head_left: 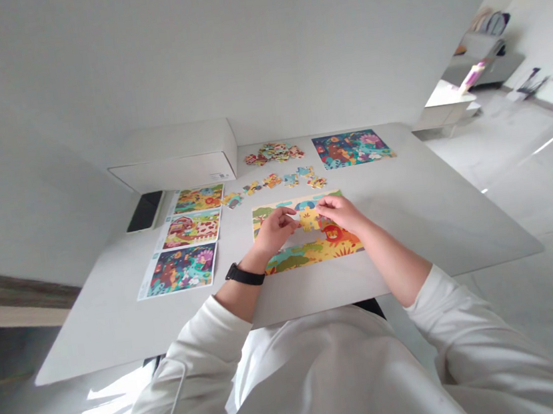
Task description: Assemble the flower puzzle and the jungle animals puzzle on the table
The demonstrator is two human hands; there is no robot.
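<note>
Puzzle piece [308, 220] is pinched, kept flat and level, between the nearly closed fingers of the left hand [272, 231] and right hand [338, 213], over the part-built jigsaw [307, 253] on the bench [435, 228].

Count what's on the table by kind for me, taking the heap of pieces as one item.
Picture sheets: 3
Part-built puzzle: 1
Finished-looking puzzle: 1
Heap of puzzle pieces: 1
Loose puzzle pieces: 6
Black phone: 1
White box: 1
Total: 14
</note>
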